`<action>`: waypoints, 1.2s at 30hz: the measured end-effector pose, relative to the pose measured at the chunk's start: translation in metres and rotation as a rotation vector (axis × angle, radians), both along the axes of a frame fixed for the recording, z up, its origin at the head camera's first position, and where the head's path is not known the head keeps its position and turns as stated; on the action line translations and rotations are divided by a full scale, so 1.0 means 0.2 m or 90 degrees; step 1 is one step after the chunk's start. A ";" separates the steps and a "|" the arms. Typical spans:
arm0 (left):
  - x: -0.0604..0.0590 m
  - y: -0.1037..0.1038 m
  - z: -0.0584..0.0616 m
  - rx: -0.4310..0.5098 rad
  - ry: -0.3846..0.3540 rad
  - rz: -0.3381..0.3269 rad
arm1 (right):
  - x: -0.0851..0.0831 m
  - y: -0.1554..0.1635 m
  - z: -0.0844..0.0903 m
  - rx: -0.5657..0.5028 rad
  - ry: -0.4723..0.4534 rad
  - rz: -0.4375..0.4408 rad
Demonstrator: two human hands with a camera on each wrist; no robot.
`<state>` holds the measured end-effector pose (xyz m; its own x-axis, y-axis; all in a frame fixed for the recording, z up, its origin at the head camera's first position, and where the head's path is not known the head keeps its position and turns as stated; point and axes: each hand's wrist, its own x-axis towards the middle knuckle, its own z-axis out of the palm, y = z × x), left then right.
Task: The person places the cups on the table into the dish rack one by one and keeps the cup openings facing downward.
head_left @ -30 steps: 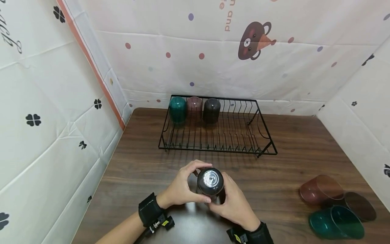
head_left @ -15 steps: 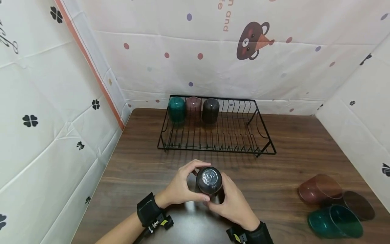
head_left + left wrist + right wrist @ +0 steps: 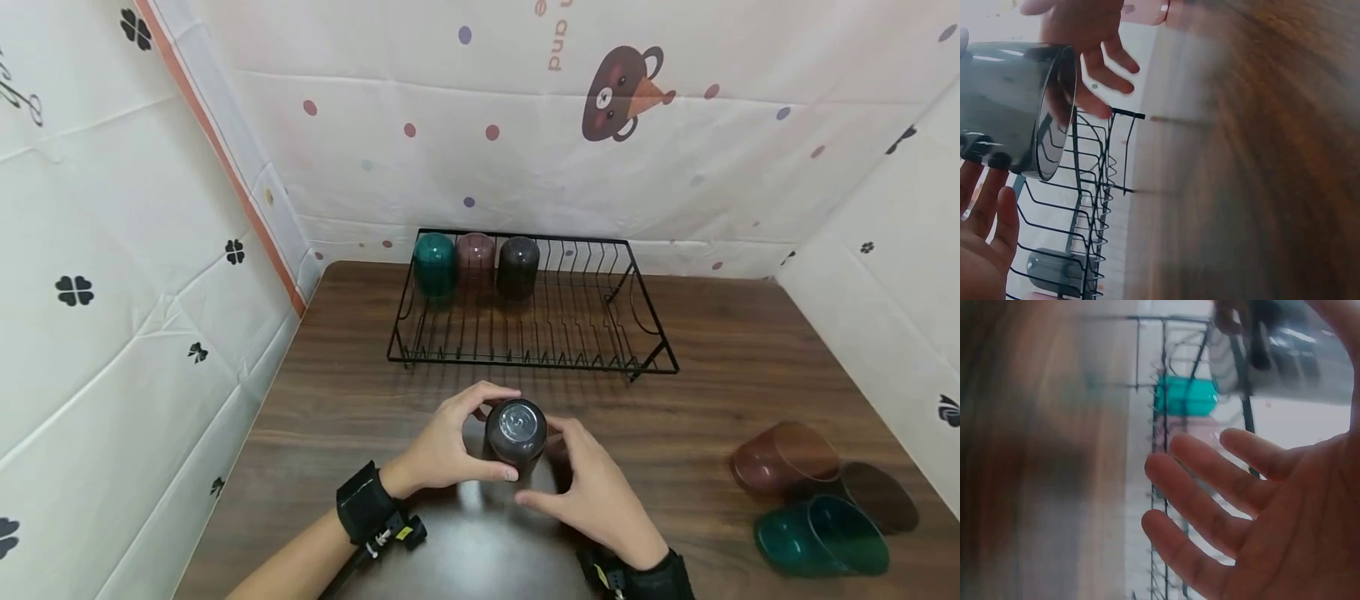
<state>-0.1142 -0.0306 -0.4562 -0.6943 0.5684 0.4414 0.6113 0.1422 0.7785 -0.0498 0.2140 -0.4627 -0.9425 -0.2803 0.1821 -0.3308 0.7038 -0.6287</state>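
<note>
Head view shows the left hand (image 3: 442,450) with fingers curled round a dark cup (image 3: 516,432), held upside down above the table (image 3: 735,367) before the rack (image 3: 525,333). Right hand (image 3: 600,492) hovers beside it, fingers spread.

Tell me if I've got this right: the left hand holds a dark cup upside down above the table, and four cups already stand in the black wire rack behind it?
Not quite. The rack holds three cups, not four: a green cup, a pink cup and a dark rack cup, as the head view shows. The rest stands: the left hand holds the dark cup upside down above the table.
</note>
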 end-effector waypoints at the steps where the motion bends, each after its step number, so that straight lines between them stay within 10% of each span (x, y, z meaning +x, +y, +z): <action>1: -0.01 0.00 0.01 -0.001 0.001 0.000 | 0.01 0.02 0.01 0.001 -0.004 -0.012; 27: -0.15 0.01 0.13 0.018 0.011 -0.010 | 0.24 0.37 0.05 -0.011 0.132 -0.314; 36: -0.23 0.02 0.20 0.021 0.010 0.006 | 0.35 0.48 0.06 -0.041 0.274 -0.452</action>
<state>-0.1596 -0.0268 -0.4170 -0.6929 0.5466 0.4703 0.6219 0.1229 0.7734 0.0196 0.3105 -0.4503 -0.7358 0.3774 0.5623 -0.0426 0.8029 -0.5946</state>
